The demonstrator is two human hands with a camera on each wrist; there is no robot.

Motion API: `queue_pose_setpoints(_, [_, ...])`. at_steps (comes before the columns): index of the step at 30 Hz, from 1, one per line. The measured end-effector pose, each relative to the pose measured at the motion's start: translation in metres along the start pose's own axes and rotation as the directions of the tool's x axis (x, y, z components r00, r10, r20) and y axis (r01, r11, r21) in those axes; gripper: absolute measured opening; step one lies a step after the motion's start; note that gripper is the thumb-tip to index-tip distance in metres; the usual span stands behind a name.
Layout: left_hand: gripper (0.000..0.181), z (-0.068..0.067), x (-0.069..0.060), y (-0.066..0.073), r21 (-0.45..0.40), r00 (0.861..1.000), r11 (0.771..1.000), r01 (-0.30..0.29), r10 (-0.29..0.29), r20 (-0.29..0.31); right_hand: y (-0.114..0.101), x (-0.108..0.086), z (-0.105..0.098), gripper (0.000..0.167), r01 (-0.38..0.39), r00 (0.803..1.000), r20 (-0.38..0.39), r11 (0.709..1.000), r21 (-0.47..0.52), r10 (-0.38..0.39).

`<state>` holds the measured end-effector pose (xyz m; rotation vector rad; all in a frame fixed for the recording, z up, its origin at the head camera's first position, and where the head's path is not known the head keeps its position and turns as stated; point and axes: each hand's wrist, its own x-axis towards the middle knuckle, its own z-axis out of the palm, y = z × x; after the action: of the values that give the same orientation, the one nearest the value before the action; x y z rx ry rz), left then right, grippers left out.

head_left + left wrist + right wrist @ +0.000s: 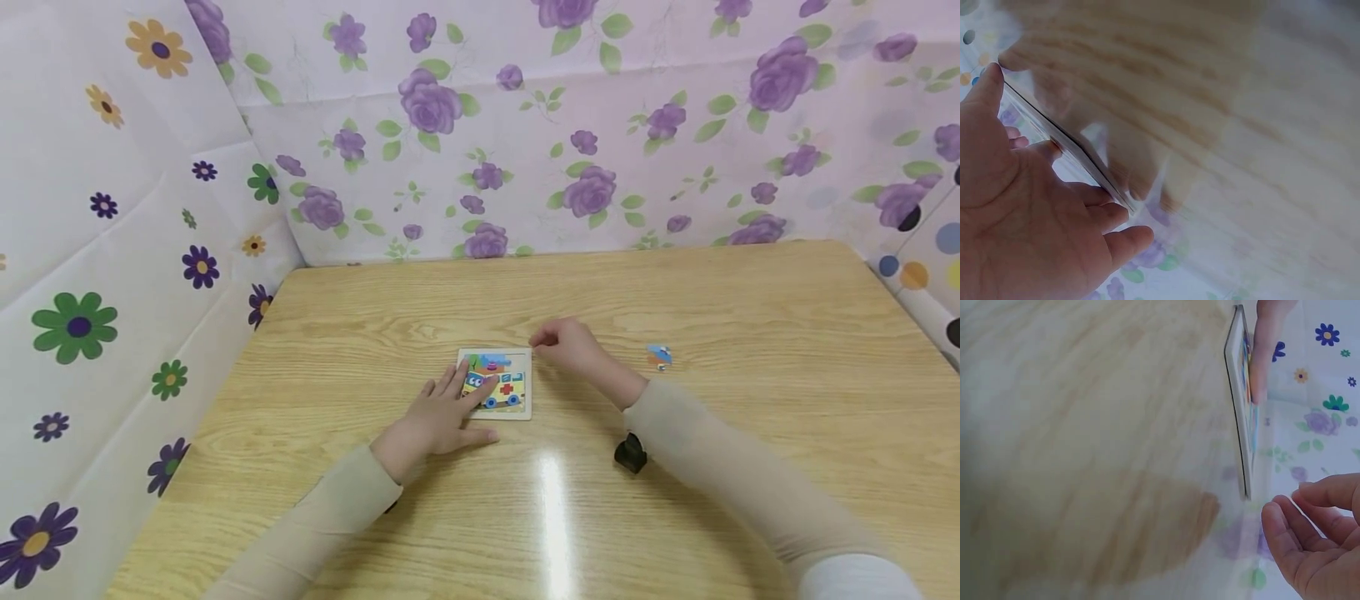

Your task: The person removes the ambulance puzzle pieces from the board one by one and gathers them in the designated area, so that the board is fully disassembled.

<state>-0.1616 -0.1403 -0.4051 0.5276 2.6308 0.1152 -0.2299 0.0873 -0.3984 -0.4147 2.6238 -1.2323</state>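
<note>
A small jigsaw puzzle [507,389] with a yellow ambulance picture lies in a pale frame on the table. Across its left part, my left hand [431,421] rests with fingers spread and fairly straight. In the left wrist view, the frame's thin edge passes beside the fingers of that hand [1029,206]. My right hand [573,346] hovers just off the frame's upper right corner, fingers loosely bent. The right wrist view shows nothing between its thumb and fingers [1322,550]. A loose blue and orange puzzle piece [660,357] lies to the right of this hand.
The wooden table [375,325] stretches around the puzzle. Purple-flowered cloth [525,125] hangs behind it, and cloth with coloured flowers [135,275] hangs at the left. A small black object [631,454] shows beside the right sleeve.
</note>
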Motion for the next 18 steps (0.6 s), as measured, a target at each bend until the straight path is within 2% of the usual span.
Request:
queue_pose_setpoints(8, [0.082, 0.0, 0.0, 0.002, 0.005, 1.0, 1.0, -0.001, 0.001, -0.004, -0.005, 0.002, 0.012, 0.02, -0.026, 0.999, 0.049, 0.998, 0.056, 0.023])
queue_pose_setpoints(18, [0.082, 0.001, 0.001, 0.001, 0.027, 1.0, 1.0, 0.011, -0.011, 0.002, -0.011, 0.007, 0.024, 0.02, -0.019, 0.996, 0.086, 0.999, 0.04, 0.015])
